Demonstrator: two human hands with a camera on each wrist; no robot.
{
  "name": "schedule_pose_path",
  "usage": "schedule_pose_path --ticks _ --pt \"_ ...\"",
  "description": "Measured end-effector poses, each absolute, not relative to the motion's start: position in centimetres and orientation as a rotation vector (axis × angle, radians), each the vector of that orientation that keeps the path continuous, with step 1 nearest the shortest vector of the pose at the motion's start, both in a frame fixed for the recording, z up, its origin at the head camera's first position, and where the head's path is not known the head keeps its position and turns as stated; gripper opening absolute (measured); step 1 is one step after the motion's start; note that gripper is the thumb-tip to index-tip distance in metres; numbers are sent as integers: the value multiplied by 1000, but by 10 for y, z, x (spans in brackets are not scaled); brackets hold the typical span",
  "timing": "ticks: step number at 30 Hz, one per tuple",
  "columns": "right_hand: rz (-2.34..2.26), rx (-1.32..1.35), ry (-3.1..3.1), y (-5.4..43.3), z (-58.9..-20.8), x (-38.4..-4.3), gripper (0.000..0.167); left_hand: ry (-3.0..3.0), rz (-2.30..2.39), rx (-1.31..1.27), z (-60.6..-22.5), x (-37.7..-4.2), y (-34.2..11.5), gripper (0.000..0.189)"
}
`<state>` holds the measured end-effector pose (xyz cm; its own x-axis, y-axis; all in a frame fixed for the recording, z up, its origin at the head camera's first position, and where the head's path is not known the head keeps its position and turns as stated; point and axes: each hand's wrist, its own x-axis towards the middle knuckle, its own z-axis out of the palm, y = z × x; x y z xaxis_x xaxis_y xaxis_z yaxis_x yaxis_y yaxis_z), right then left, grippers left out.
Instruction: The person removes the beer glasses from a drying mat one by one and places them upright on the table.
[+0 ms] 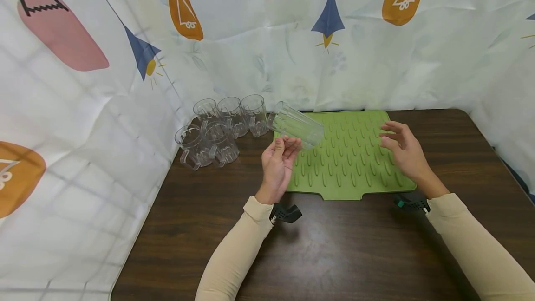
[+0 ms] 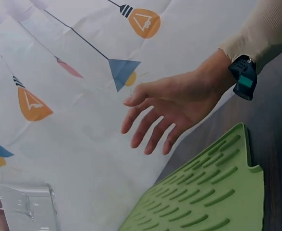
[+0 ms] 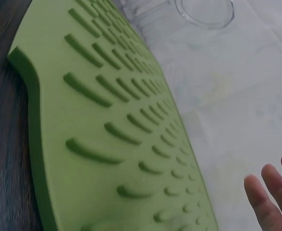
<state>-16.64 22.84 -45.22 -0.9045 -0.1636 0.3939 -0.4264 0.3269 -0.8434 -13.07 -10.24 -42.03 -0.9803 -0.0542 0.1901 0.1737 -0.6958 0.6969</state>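
My left hand (image 1: 277, 166) grips a clear glass mug (image 1: 297, 126) by its lower side, apparently at the handle, which the fingers hide. The mug is tipped nearly onto its side, with its mouth to the left and its base to the right, above the green drying mat (image 1: 342, 188). Part of the mug (image 2: 35, 207) also shows at the bottom left of the left wrist view. Over the mat's right side hovers my right hand (image 1: 403, 150), fingers loosely bent and holding nothing. Its fingertips (image 3: 263, 197) enter the right wrist view at lower right.
Several clear glass mugs (image 1: 253, 115) stand upright, close together, at the table's back left. The dark wooden table (image 1: 334, 250) extends in front of the mat. A printed white curtain (image 1: 271, 68) hangs right behind the table and along its left side.
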Motion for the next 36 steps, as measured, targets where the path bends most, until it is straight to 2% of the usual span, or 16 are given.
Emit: schedule_pose_path --ticks 14,26,36 --pt "1375 311 -2595 254 -458 -162 56 -1333 -2628 -184 -416 -130 -128 26" --pt "1193 359 -2750 267 -464 -160 66 -1454 -2506 -196 -416 -130 -148 24" --pt "1041 416 -2885 273 -467 -162 68 -1629 -2374 -247 -420 -127 -166 19"
